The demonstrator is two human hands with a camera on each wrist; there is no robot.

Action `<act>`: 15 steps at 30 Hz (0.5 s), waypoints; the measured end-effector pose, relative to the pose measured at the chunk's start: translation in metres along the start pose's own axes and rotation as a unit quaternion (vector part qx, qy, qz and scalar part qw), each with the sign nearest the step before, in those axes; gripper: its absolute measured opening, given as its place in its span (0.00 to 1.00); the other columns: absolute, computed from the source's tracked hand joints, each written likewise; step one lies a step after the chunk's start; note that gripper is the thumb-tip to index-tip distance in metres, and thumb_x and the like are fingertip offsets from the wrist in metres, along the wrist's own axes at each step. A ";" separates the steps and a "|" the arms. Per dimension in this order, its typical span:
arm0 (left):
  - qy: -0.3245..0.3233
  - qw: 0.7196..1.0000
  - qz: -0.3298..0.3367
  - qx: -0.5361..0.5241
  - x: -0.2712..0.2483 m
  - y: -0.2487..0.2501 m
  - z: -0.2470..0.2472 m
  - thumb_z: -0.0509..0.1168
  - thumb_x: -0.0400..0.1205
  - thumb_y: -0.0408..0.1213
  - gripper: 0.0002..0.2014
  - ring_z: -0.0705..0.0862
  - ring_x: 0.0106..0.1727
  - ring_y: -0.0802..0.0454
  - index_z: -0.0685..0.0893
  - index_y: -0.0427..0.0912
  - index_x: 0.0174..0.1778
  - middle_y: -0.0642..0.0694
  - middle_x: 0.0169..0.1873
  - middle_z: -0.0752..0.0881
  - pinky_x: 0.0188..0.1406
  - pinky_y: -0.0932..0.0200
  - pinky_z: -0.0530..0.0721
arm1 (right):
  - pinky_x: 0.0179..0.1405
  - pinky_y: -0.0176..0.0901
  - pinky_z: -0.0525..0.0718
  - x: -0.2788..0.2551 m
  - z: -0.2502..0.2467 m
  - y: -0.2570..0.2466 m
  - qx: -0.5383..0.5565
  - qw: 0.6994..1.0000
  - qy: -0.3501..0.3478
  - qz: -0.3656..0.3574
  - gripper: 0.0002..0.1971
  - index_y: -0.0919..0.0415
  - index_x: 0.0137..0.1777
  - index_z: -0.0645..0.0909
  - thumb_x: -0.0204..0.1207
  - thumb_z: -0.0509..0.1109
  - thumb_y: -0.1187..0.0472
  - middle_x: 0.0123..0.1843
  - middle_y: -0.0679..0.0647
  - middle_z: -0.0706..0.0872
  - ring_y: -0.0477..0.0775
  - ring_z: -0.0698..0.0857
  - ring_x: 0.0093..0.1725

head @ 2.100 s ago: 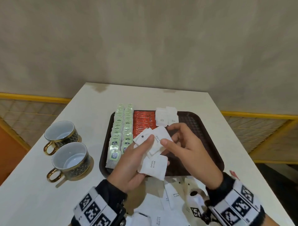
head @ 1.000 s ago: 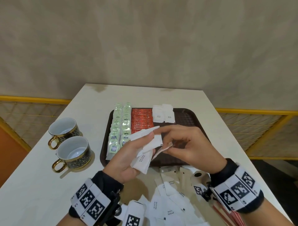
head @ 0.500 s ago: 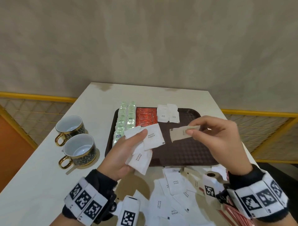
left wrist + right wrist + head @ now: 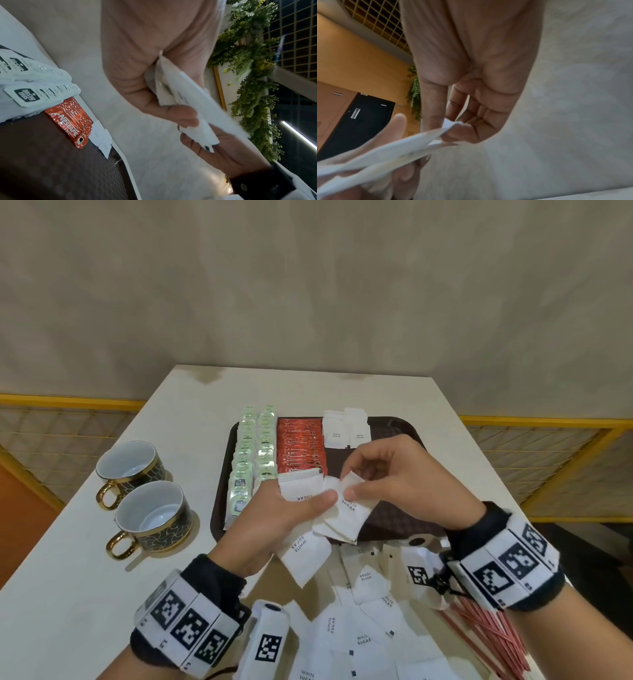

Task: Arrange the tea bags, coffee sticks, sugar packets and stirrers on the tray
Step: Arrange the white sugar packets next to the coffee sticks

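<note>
I'm sorting sugar: left hand (image 4: 274,518) clutches a fan of sugar packets (image 4: 301,486), right hand (image 4: 387,474) pinches one packet (image 4: 349,508); next, probably lay it on the tray (image 4: 404,529) beside the stack (image 4: 346,428) at its far edge.

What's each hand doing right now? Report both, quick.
Left hand: closed, gripping a fan of white sugar packets.
Right hand: closed, pinching the corner of one sugar packet.

**Café or staff break room, by the look of it**

I'm at a white table (image 4: 102,594) against a plain beige wall (image 4: 308,285). Yellow-framed mesh partitions (image 4: 548,460) on both sides. Overhead: grid ceiling (image 4: 295,33), hanging greenery (image 4: 248,81). Tan lockers (image 4: 332,108) by a dark door (image 4: 359,121). Two gold-trimmed cups (image 4: 150,515) nearby.
</note>
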State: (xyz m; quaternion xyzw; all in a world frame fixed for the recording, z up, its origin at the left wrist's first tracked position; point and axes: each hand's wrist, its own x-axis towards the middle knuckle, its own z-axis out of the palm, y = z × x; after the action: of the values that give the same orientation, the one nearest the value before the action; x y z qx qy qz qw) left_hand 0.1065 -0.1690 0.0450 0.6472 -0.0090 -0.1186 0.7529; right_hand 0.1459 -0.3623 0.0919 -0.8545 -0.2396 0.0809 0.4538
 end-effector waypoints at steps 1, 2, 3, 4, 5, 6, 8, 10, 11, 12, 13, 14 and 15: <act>-0.009 1.000 0.000 0.005 0.000 -0.001 0.000 0.75 0.69 0.37 0.19 0.91 0.55 0.45 0.87 0.43 0.57 0.44 0.52 0.92 0.56 0.50 0.88 | 0.38 0.34 0.81 0.002 0.000 0.000 0.002 1.000 0.007 0.002 0.09 0.54 0.41 0.88 0.65 0.82 0.68 0.37 0.48 0.89 0.45 0.84 0.36; -0.011 1.000 0.001 0.008 0.001 -0.003 -0.001 0.78 0.69 0.33 0.21 0.90 0.55 0.45 0.87 0.43 0.58 0.44 0.52 0.92 0.57 0.49 0.88 | 0.37 0.31 0.80 0.005 0.000 0.001 0.012 1.000 0.028 0.007 0.09 0.56 0.41 0.88 0.65 0.83 0.68 0.36 0.48 0.88 0.42 0.84 0.35; -0.010 1.000 0.004 0.008 0.002 -0.005 -0.002 0.80 0.69 0.31 0.23 0.90 0.57 0.45 0.87 0.41 0.60 0.43 0.54 0.92 0.58 0.47 0.87 | 0.37 0.30 0.80 0.006 0.001 0.002 0.028 0.998 0.053 0.016 0.09 0.58 0.41 0.88 0.65 0.83 0.68 0.36 0.49 0.89 0.40 0.83 0.34; -0.006 1.000 0.008 0.005 0.004 -0.008 -0.004 0.80 0.69 0.30 0.24 0.89 0.58 0.44 0.86 0.40 0.61 0.42 0.55 0.91 0.60 0.44 0.86 | 0.37 0.30 0.81 0.007 0.003 0.004 0.051 0.996 0.072 0.028 0.09 0.59 0.43 0.88 0.65 0.82 0.68 0.37 0.50 0.89 0.40 0.84 0.34; -0.001 1.000 0.010 0.000 0.005 -0.010 -0.005 0.79 0.68 0.31 0.24 0.89 0.59 0.42 0.86 0.40 0.62 0.41 0.56 0.91 0.62 0.42 0.85 | 0.37 0.32 0.83 0.006 0.005 0.006 0.080 0.993 0.076 0.046 0.09 0.61 0.45 0.88 0.66 0.82 0.68 0.40 0.51 0.90 0.41 0.86 0.35; 0.008 1.000 0.011 -0.005 0.007 -0.013 -0.007 0.78 0.68 0.33 0.25 0.89 0.59 0.41 0.86 0.39 0.62 0.41 0.56 0.91 0.62 0.40 0.84 | 0.38 0.35 0.85 0.005 0.007 0.008 0.121 0.988 0.059 0.070 0.09 0.63 0.48 0.87 0.68 0.80 0.68 0.43 0.53 0.91 0.45 0.88 0.38; 0.021 1.000 0.007 -0.010 0.009 -0.017 -0.010 0.79 0.67 0.33 0.24 0.89 0.58 0.41 0.87 0.39 0.61 0.41 0.55 0.91 0.63 0.39 0.84 | 0.41 0.40 0.89 0.001 0.010 0.012 0.204 0.971 -0.009 0.126 0.10 0.67 0.54 0.86 0.73 0.76 0.69 0.48 0.58 0.92 0.52 0.91 0.43; 0.024 1.000 -0.005 -0.003 0.011 -0.020 -0.010 0.82 0.67 0.33 0.24 0.90 0.57 0.42 0.87 0.40 0.60 0.42 0.54 0.91 0.61 0.41 0.85 | 0.40 0.38 0.90 0.002 0.011 0.018 0.228 0.959 -0.049 0.162 0.10 0.70 0.56 0.85 0.75 0.74 0.72 0.48 0.61 0.92 0.52 0.91 0.43; 0.025 1.000 -0.013 0.001 0.013 -0.021 -0.010 0.81 0.68 0.34 0.23 0.90 0.55 0.44 0.87 0.40 0.60 0.42 0.53 0.92 0.58 0.44 0.86 | 0.39 0.37 0.90 0.005 0.010 0.021 0.222 0.959 -0.049 0.170 0.09 0.71 0.55 0.85 0.75 0.73 0.73 0.47 0.61 0.92 0.51 0.91 0.42; 0.033 0.999 -0.021 0.006 0.016 -0.021 -0.011 0.79 0.69 0.35 0.21 0.91 0.52 0.45 0.88 0.40 0.59 0.43 0.51 0.92 0.52 0.49 0.88 | 0.37 0.36 0.89 0.012 0.008 0.026 0.212 0.960 -0.038 0.177 0.09 0.71 0.54 0.85 0.75 0.73 0.74 0.45 0.60 0.92 0.50 0.91 0.41; 0.047 0.998 -0.032 0.008 0.019 -0.022 -0.012 0.76 0.71 0.36 0.18 0.92 0.46 0.47 0.88 0.40 0.57 0.42 0.48 0.93 0.45 0.53 0.88 | 0.35 0.35 0.89 0.020 0.004 0.030 0.200 0.962 -0.017 0.185 0.08 0.72 0.53 0.85 0.74 0.73 0.74 0.44 0.60 0.91 0.50 0.91 0.40; 0.062 0.997 -0.042 0.010 0.022 -0.022 -0.014 0.75 0.73 0.35 0.15 0.92 0.42 0.47 0.88 0.39 0.55 0.42 0.46 0.93 0.40 0.57 0.88 | 0.33 0.35 0.88 0.032 -0.001 0.038 0.188 0.963 0.013 0.195 0.08 0.72 0.52 0.85 0.74 0.72 0.75 0.43 0.60 0.90 0.49 0.91 0.38; 0.075 0.996 -0.049 0.010 0.024 -0.023 -0.016 0.73 0.76 0.34 0.12 0.91 0.40 0.48 0.89 0.39 0.55 0.42 0.45 0.93 0.37 0.59 0.87 | 0.32 0.35 0.88 0.045 -0.007 0.047 0.174 0.963 0.043 0.203 0.06 0.71 0.50 0.84 0.74 0.72 0.77 0.43 0.60 0.89 0.48 0.90 0.36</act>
State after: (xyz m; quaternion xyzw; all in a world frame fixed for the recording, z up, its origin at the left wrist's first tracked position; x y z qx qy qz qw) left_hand 0.1289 -0.1616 0.0168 0.6615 0.0780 -0.1070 0.7381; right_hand 0.2034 -0.3677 0.0612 -0.7959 -0.0237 0.1745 0.5792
